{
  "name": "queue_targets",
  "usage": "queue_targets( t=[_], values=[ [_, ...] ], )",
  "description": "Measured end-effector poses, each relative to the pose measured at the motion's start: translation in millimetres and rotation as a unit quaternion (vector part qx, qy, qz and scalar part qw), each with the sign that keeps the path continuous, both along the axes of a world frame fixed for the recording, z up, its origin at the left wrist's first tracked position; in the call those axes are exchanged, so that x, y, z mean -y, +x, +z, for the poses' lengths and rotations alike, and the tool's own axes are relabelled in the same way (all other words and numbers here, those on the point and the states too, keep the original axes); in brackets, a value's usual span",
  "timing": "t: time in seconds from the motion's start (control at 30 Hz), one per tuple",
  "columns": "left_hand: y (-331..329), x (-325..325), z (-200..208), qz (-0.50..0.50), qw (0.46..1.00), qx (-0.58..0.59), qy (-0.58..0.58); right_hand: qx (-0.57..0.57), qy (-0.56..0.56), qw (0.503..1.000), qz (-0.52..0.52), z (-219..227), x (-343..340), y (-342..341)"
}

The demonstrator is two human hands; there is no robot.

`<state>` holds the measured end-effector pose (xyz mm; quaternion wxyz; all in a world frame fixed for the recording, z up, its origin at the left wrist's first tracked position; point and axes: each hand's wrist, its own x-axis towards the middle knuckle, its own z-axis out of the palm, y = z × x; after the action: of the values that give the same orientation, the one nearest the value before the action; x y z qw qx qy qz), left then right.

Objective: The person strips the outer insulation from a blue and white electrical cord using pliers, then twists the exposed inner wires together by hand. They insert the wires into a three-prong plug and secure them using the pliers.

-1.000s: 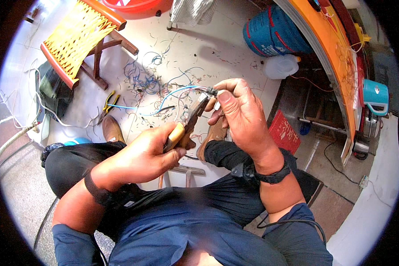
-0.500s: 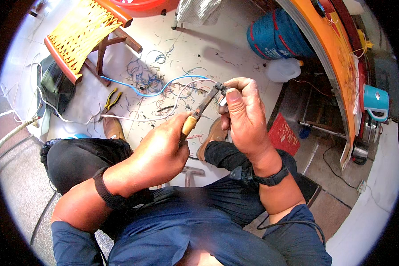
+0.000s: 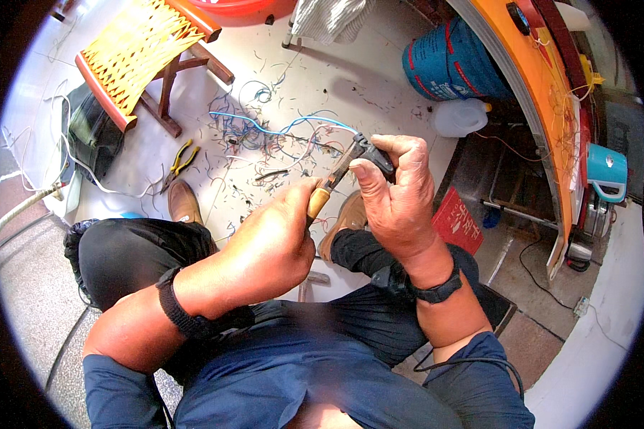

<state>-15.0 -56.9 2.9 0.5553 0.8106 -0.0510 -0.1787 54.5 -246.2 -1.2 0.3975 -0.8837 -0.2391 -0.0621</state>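
My left hand point(image 3: 272, 236) is wrapped round the yellowish handle of a knife-like tool point(image 3: 319, 203). Its dark, flat metal blade slants up and away to a small black plastic part point(image 3: 381, 163), seemingly touching its near left side. That part sits between the thumb and fingers of my right hand point(image 3: 401, 193); its exact kind I cannot make out. A blue wire point(image 3: 300, 120) and a pale wire point(image 3: 313, 136) run from its far end to the left, over the floor. How the blade meets the part is too small to tell.
Wire scraps point(image 3: 243, 132) litter the tiled floor. Yellow-handled pliers point(image 3: 181, 163) lie near my left shoe, beside a woven stool point(image 3: 139, 53). A hammer point(image 3: 311, 284) lies between my legs. To the right are a blue bucket point(image 3: 454, 61), a plastic jug point(image 3: 459, 114) and an orange table edge point(image 3: 544, 107).
The black part has turned in my right hand and more of it shows. Both wires have been drawn to the right. My left hand and the tool have shifted slightly right.
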Motion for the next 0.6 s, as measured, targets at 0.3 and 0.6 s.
queue_targets(
  t=[0.3,0.6],
  values=[
    [0.3,-3.7,-1.3,-0.027,0.997,0.013,0.066,-0.023,-0.005,1.0,0.016,9.1,-0.4,3.3],
    [4.8,-7.7,0.9,-0.019,0.999,0.016,0.027,-0.025,0.024,0.999,0.004,4.4,-2.7,2.2]
  ],
)
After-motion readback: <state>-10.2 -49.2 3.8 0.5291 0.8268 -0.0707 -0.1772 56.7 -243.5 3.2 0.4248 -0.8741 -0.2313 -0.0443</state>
